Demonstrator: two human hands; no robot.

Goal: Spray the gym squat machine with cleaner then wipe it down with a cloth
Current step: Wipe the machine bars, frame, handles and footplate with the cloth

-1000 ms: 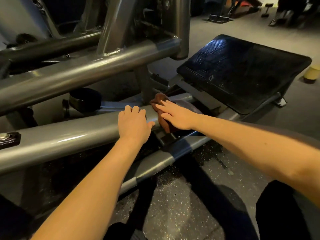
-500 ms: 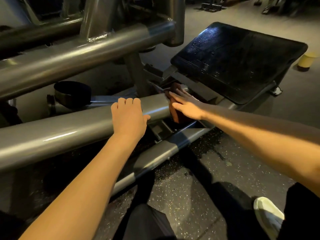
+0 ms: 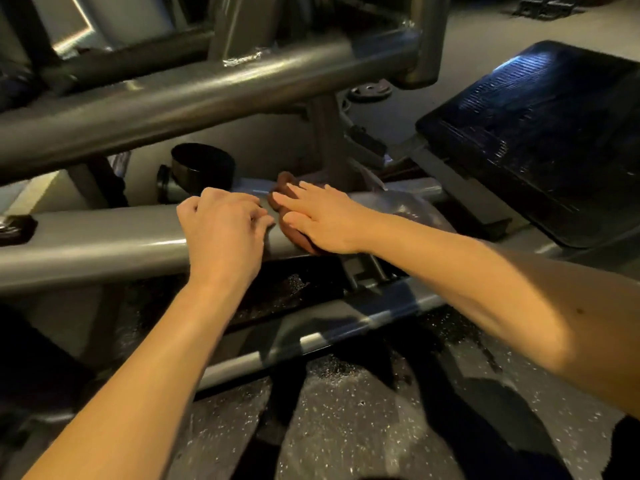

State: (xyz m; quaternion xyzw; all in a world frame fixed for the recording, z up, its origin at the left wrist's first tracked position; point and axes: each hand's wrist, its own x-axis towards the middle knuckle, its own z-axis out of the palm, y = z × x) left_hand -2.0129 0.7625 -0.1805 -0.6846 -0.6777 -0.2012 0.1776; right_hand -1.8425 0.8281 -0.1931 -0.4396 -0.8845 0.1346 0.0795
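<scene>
Presently the right hand (image 3: 325, 223) lies flat, fingers spread, pressing the brown cloth (image 3: 294, 233) onto the grey frame tube (image 3: 104, 237); just beside it the left hand (image 3: 221, 233) braces, fingers curled. Sliding toward the brackets behind the tube could snag the cloth or pinch fingers.

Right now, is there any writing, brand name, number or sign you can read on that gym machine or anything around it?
None can be read.
The grey frame bar under the left hand and the brown cloth under the right hand: no lettering shows.
The black foot plate: only a ribbed texture, no words.
The weight plate on the floor behind: any marking is too small and dim to read.
</scene>
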